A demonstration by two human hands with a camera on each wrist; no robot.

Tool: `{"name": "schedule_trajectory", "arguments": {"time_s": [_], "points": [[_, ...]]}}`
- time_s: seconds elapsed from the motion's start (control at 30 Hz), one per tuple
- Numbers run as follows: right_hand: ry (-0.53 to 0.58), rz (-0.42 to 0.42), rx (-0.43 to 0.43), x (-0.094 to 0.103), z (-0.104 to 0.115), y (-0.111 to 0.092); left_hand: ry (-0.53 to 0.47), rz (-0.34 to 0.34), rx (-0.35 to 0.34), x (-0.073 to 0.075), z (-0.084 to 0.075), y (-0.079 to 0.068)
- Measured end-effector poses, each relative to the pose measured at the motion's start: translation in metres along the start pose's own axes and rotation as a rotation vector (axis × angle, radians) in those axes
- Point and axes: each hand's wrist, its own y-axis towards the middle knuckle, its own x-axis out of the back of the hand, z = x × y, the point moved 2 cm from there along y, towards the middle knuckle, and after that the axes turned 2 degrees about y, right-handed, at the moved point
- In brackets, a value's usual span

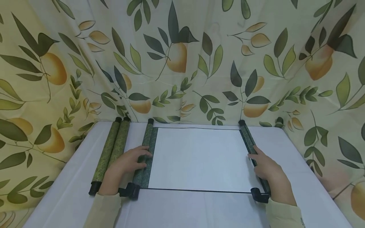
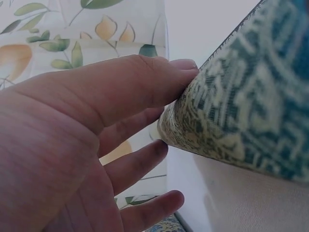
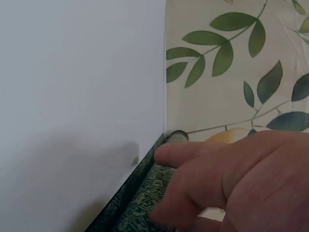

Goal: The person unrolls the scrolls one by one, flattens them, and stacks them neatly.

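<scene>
A partly unrolled scroll [image 1: 196,158] with a blank white sheet and green patterned borders lies across the white table. My left hand [image 1: 129,161] is at its left roll [image 1: 147,136], thumb and fingers bent loosely about it. The left wrist view shows the thumb tip against the patterned roll [image 2: 241,111], with the other fingers spread beyond. At the right roll [image 1: 247,136] my right hand [image 1: 269,166] holds the edge between thumb and index finger. In the right wrist view the index fingertip lies along the green roll [image 3: 149,193]; the other fingers are partly hidden.
Two rolled green scrolls [image 1: 109,152] with black end caps lie side by side left of my left hand. A fruit-and-leaf patterned curtain [image 1: 199,79] hangs behind the table [image 1: 199,209]. Black wrist mounts [image 1: 133,191] sit near the sheet's front edge.
</scene>
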Motion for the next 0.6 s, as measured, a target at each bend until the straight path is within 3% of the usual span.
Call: {"name": "schedule_trajectory", "arguments": {"time_s": [0.33,0.6], "points": [[0.0,0.003,-0.076,0.001,-0.012,0.001,-0.021,0.008,0.007,0.003,-0.005,-0.002],[0.021,0.037,-0.069,0.002,-0.017,0.003,-0.042,0.012,0.013,0.005,-0.006,-0.004]]}}
